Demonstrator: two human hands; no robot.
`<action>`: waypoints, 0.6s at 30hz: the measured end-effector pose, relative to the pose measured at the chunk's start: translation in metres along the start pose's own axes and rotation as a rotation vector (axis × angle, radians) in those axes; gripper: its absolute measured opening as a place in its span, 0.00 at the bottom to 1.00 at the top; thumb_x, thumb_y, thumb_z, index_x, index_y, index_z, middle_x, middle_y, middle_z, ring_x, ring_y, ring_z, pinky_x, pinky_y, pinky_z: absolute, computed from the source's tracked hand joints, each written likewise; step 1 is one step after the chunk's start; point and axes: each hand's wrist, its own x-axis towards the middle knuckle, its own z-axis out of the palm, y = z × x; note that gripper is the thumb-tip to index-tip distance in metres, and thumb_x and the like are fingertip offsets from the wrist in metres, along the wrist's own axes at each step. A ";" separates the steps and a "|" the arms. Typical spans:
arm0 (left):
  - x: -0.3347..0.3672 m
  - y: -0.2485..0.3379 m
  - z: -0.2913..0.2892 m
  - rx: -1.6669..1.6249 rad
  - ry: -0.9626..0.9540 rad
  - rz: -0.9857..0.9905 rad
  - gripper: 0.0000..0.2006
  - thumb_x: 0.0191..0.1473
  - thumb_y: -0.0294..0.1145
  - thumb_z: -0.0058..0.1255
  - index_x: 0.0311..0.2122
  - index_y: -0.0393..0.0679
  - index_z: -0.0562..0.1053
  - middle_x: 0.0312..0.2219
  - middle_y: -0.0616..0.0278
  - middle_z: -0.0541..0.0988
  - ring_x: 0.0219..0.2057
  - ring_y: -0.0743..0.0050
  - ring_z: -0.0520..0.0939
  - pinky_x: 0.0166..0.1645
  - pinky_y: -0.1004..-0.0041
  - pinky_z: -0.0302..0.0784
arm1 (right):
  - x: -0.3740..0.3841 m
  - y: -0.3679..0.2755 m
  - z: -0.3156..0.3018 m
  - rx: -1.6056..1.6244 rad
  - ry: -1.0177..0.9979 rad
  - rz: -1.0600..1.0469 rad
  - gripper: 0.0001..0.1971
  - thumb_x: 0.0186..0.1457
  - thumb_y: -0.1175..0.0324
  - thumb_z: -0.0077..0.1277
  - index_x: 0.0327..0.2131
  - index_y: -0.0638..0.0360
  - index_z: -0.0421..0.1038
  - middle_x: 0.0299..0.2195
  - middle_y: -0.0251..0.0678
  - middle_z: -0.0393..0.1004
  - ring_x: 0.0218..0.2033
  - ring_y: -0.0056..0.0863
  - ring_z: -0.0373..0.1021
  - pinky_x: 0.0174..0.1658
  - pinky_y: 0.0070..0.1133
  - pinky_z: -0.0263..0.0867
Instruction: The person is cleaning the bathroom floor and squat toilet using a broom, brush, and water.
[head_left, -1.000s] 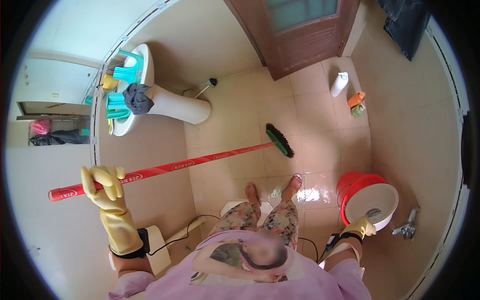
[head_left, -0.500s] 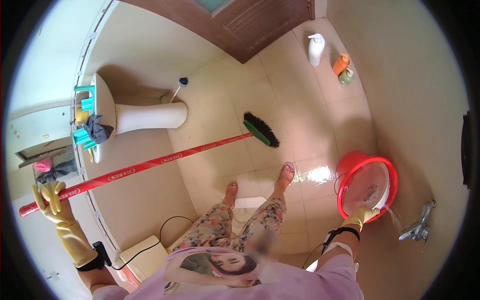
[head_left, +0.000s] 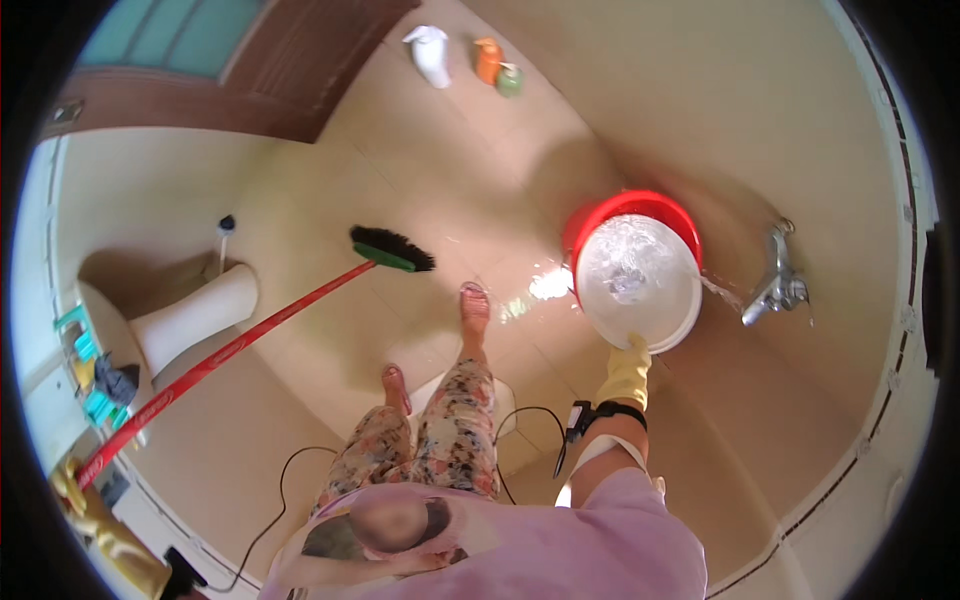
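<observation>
Your left hand [head_left: 70, 490], gloved in yellow at the lower left of the frame, is wrapped around the red broom handle [head_left: 230, 349] close to its far end. That grip probably lets the long handle slant away across the floor, leaving the green brush head [head_left: 385, 255] left of the frame's upper middle. Your gloved right hand [head_left: 630, 362], right of centre, is clamped on the near rim of the white basin [head_left: 687, 323], likely to steady or tip it. The basin overlaps the red bucket [head_left: 660, 206], and a thin water stream [head_left: 722, 292] lies between its right edge and the wall tap [head_left: 778, 290].

Your left fingers are blurred and dim near the black border, so their exact wrap is hard to read. Your right fingertips are hard to make out at the rim. The basin hides most of the bucket's inside; you cannot tell whether it rests in the bucket or on its edge. Glare obscures the water's depth.
</observation>
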 end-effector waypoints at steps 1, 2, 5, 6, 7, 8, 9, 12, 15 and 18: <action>0.001 0.010 -0.006 0.231 -0.150 0.032 0.11 0.65 0.33 0.42 0.51 0.49 0.71 0.33 0.65 0.75 0.39 0.82 0.77 0.56 0.76 0.67 | -0.001 0.014 0.004 0.143 0.018 0.026 0.20 0.57 0.63 0.55 0.50 0.64 0.71 0.51 0.45 0.73 0.53 0.34 0.68 0.56 0.28 0.64; -0.002 -0.023 0.044 0.149 -0.123 0.071 0.06 0.66 0.32 0.40 0.44 0.48 0.69 0.30 0.65 0.74 0.34 0.81 0.74 0.54 0.75 0.67 | -0.010 0.006 -0.009 0.256 0.052 0.033 0.20 0.58 0.64 0.54 0.51 0.65 0.70 0.52 0.44 0.73 0.54 0.33 0.68 0.57 0.27 0.63; -0.012 0.005 0.243 -0.191 -0.115 0.187 0.17 0.68 0.30 0.35 0.23 0.44 0.65 0.21 0.67 0.70 0.17 0.80 0.66 0.47 0.72 0.69 | -0.008 0.021 0.007 1.495 0.086 0.461 0.22 0.55 0.72 0.52 0.51 0.78 0.67 0.48 0.48 0.73 0.48 0.38 0.71 0.52 0.29 0.68; -0.021 0.039 0.295 -0.362 -0.216 0.108 0.19 0.68 0.33 0.35 0.21 0.46 0.62 0.16 0.68 0.67 0.14 0.80 0.63 0.43 0.72 0.68 | -0.018 0.017 0.005 1.320 0.011 0.395 0.23 0.57 0.73 0.50 0.56 0.74 0.63 0.54 0.48 0.68 0.53 0.39 0.67 0.56 0.29 0.65; -0.030 0.068 0.330 -0.541 -0.318 0.025 0.22 0.68 0.36 0.35 0.18 0.48 0.60 0.12 0.69 0.64 0.11 0.81 0.60 0.40 0.72 0.67 | -0.021 0.009 0.005 1.321 -0.034 0.378 0.23 0.57 0.73 0.50 0.56 0.74 0.63 0.54 0.48 0.68 0.53 0.39 0.67 0.56 0.29 0.65; -0.037 0.065 0.333 -0.556 -0.256 0.017 0.23 0.68 0.39 0.35 0.17 0.49 0.59 0.09 0.70 0.61 0.10 0.82 0.58 0.38 0.74 0.65 | -0.023 0.002 -0.004 1.485 0.022 0.445 0.25 0.55 0.75 0.50 0.56 0.74 0.62 0.54 0.50 0.68 0.53 0.43 0.67 0.55 0.33 0.67; -0.043 0.069 0.334 -0.557 -0.201 0.008 0.24 0.68 0.41 0.35 0.16 0.50 0.59 0.07 0.72 0.57 0.09 0.83 0.56 0.37 0.76 0.63 | -0.027 -0.008 -0.007 1.649 0.068 0.530 0.26 0.53 0.77 0.50 0.57 0.74 0.61 0.54 0.52 0.67 0.52 0.46 0.68 0.55 0.36 0.68; -0.061 0.064 0.316 -0.531 -0.042 0.034 0.24 0.67 0.42 0.37 0.16 0.51 0.58 0.07 0.72 0.56 0.11 0.80 0.57 0.36 0.74 0.62 | -0.062 -0.050 -0.041 1.545 0.050 0.312 0.29 0.51 0.78 0.50 0.59 0.68 0.60 0.55 0.51 0.66 0.52 0.49 0.67 0.54 0.41 0.69; -0.071 0.050 0.299 -0.515 0.029 0.049 0.24 0.68 0.40 0.32 0.16 0.50 0.59 0.08 0.72 0.56 0.12 0.80 0.57 0.36 0.74 0.61 | -0.083 -0.094 -0.058 1.402 0.006 0.209 0.30 0.50 0.79 0.48 0.60 0.64 0.60 0.55 0.48 0.66 0.54 0.45 0.66 0.55 0.39 0.67; -0.087 0.034 0.276 -0.502 0.047 0.051 0.26 0.69 0.41 0.30 0.14 0.51 0.56 0.07 0.71 0.54 0.13 0.79 0.57 0.33 0.73 0.59 | -0.085 -0.136 -0.049 1.303 -0.083 0.080 0.30 0.49 0.81 0.45 0.59 0.60 0.62 0.54 0.45 0.68 0.54 0.43 0.66 0.56 0.39 0.64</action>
